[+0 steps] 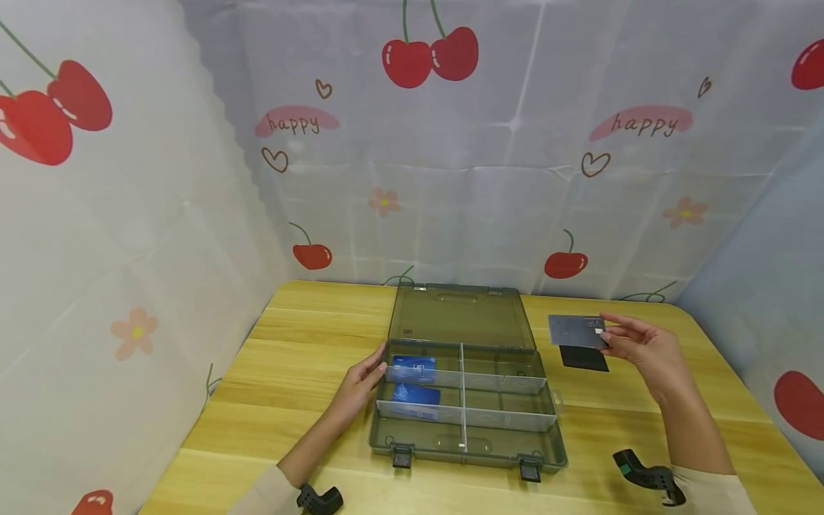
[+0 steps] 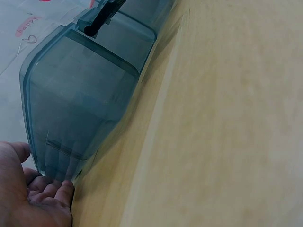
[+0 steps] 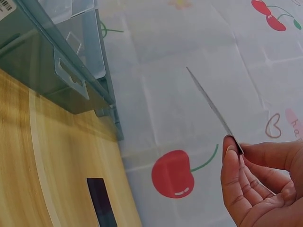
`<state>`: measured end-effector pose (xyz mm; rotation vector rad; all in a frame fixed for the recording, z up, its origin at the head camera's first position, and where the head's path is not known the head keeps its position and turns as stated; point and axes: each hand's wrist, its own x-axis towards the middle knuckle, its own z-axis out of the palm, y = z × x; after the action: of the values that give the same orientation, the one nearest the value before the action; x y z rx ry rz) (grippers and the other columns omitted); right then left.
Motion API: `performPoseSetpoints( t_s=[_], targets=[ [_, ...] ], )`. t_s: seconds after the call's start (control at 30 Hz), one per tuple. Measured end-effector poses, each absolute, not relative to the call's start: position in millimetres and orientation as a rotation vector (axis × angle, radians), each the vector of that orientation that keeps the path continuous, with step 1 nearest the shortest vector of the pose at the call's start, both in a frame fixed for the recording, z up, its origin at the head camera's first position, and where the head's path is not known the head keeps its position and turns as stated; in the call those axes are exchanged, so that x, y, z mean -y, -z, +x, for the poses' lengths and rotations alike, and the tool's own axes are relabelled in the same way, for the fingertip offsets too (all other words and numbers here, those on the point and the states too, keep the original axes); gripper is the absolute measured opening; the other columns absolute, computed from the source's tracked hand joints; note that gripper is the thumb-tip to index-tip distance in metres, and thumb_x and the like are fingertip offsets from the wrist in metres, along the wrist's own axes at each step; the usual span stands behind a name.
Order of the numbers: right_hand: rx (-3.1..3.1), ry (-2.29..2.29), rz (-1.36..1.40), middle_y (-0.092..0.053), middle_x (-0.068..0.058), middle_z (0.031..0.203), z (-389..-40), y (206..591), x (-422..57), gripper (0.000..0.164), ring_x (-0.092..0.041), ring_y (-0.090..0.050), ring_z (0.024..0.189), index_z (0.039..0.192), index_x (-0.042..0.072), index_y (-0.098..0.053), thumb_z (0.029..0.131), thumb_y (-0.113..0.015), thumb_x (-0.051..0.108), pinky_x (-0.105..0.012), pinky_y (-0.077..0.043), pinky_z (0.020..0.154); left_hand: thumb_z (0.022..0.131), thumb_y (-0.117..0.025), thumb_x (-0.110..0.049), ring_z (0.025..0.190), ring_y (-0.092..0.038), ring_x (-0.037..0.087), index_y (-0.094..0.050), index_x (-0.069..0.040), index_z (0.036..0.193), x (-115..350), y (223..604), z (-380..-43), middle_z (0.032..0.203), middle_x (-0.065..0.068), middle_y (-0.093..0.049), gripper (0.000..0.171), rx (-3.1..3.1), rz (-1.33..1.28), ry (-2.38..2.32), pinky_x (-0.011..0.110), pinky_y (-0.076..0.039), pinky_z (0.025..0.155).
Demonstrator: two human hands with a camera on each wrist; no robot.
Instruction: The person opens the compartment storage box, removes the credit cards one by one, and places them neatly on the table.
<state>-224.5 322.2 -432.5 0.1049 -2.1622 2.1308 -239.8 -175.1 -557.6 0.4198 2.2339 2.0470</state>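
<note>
Between thumb and fingers, my right hand [image 1: 650, 354] pinches a grey card marked VIP [image 1: 573, 331] by its right end. In the right wrist view this card [image 3: 210, 104] shows edge-on, raised off the table. A black card [image 1: 584, 359] lies on the table below it. My left hand [image 1: 360, 383] grips the left wall of a clear grey compartment box [image 1: 515, 456], thumb at the rim and fingers along the outside. The box's lid is folded back. Two blue cards lie in its left column: one in the back compartment [image 1: 405, 366], one in the middle compartment [image 1: 412, 395].
The box stands on a wood-grain table [image 1: 309, 322] with two black latches [image 1: 402, 456] at its front. White dividers [image 1: 508, 420] split it into several compartments. A cherry-print curtain [image 1: 450, 214] encloses the back and sides. Each wrist carries a black mount [image 1: 644, 473].
</note>
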Motion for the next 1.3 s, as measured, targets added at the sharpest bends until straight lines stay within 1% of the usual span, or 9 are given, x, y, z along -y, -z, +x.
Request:
performPoseSetpoints(
  t_s=[0.17,0.27,0.37,0.57,0.8,0.97,1.3],
  targets=[
    [2.165,-2.102,0.066,-0.073,0.005,0.092,-224,432,-326,0.036,-0.01,-0.072,0.077,0.13,0.011,-0.071,0.095,-0.07,0.001,-0.022,-0.061,0.068,0.108,-0.051,-0.028,0.15,-0.026,0.029,-0.035,-0.007,0.158,175,558,-240,0.165,0.008,-0.026,0.056,-2.24,0.422,-2.047,0.044,-0.033,0.116],
    [2.143,-2.114,0.046,-0.073,0.005,0.092,-224,432,-328,0.037,-0.01,-0.072,0.075,0.13,0.011,-0.071,0.095,-0.07,0.001,-0.022,-0.061,0.068,0.108,-0.052,-0.028,0.15,-0.027,0.03,-0.035,-0.006,0.157,175,558,-241,0.165,0.009,-0.027,0.056,-2.241,0.423,-2.048,0.045,-0.034,0.116],
    [2.115,-2.136,0.029,-0.073,0.005,0.091,-225,433,-330,0.037,-0.01,-0.072,0.075,0.129,0.013,-0.072,0.094,-0.07,0.001,-0.022,-0.061,0.067,0.108,-0.052,-0.029,0.15,-0.028,0.029,-0.034,-0.008,0.158,175,557,-240,0.165,0.007,-0.027,0.057,-2.24,0.413,-2.041,0.044,-0.034,0.116],
    [2.099,-2.149,0.011,-0.074,0.006,0.092,-225,435,-335,0.038,-0.01,-0.072,0.076,0.129,0.014,-0.072,0.094,-0.07,0.0,-0.021,-0.061,0.067,0.108,-0.052,-0.029,0.15,-0.028,0.029,-0.035,-0.008,0.158,174,555,-239,0.165,0.007,-0.027,0.057,-2.245,0.405,-2.039,0.046,-0.034,0.116],
    [2.058,-2.161,-0.029,-0.074,0.005,0.089,-226,433,-339,0.037,-0.011,-0.073,0.073,0.125,0.016,-0.075,0.094,-0.069,-0.003,-0.022,-0.061,0.067,0.108,-0.052,-0.027,0.149,-0.029,0.028,-0.037,-0.01,0.157,174,554,-238,0.164,0.005,-0.03,0.055,-2.27,0.387,-2.037,0.046,-0.034,0.117],
    [2.03,-2.191,-0.038,-0.074,0.004,0.089,-226,432,-342,0.038,-0.011,-0.073,0.073,0.125,0.016,-0.074,0.093,-0.069,-0.004,-0.023,-0.061,0.067,0.108,-0.052,-0.024,0.149,-0.029,0.028,-0.037,-0.009,0.157,174,554,-239,0.164,0.006,-0.03,0.053,-2.266,0.384,-2.04,0.046,-0.034,0.116],
    [2.003,-2.208,-0.033,-0.075,0.004,0.09,-225,432,-346,0.037,-0.01,-0.073,0.075,0.123,0.016,-0.076,0.093,-0.069,-0.005,-0.022,-0.061,0.067,0.108,-0.051,-0.024,0.149,-0.03,0.029,-0.037,-0.009,0.157,174,555,-239,0.164,0.006,-0.03,0.053,-2.261,0.386,-2.045,0.046,-0.034,0.116]
  ],
)
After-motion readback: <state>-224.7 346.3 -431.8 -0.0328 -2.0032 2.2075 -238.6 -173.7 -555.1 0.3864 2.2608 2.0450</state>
